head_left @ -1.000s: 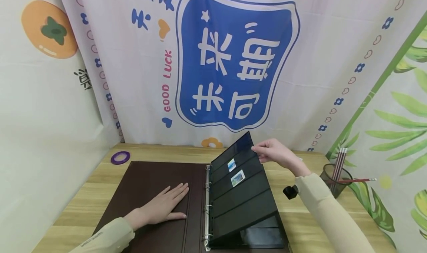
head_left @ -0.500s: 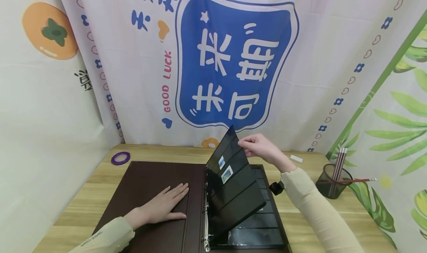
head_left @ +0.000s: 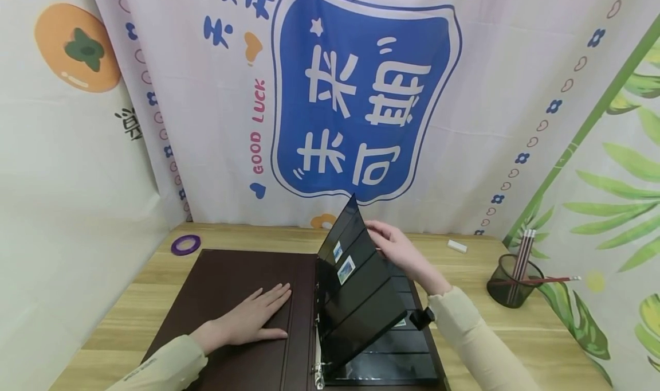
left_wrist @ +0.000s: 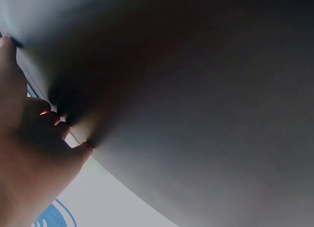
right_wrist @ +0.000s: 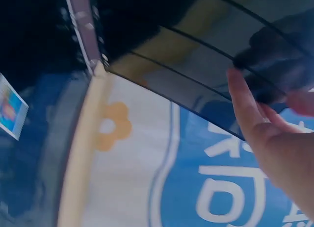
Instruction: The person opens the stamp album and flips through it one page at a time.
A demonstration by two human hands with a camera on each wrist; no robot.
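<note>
An open ring-bound stamp album (head_left: 323, 345) lies on the table, its dark brown cover (head_left: 227, 270) spread to the left. My left hand (head_left: 252, 316) rests flat on that cover, fingers spread; in the left wrist view the left hand (left_wrist: 39, 138) appears at the left edge. A black pocket page (head_left: 356, 299) with two small stamps (head_left: 346, 269) stands raised and tilted over the rings. Behind its outer edge is my right hand (head_left: 394, 247), partly hidden by the page. In the right wrist view, an extended finger of my right hand (right_wrist: 250, 109) touches the page's glossy back.
More black pocket pages (head_left: 397, 365) lie beneath the raised one. A purple tape roll (head_left: 186, 245) is at the back left, a white eraser-like block (head_left: 456, 246) at the back right. A black mesh cup (head_left: 507, 282) with pencils stands at the right. A printed curtain (head_left: 222, 121) hangs behind.
The raised page has swung leftward and steeper, uncovering the page below. My right hand moved left with it, going from pinching its edge to touching its back. The left hand stayed still.
</note>
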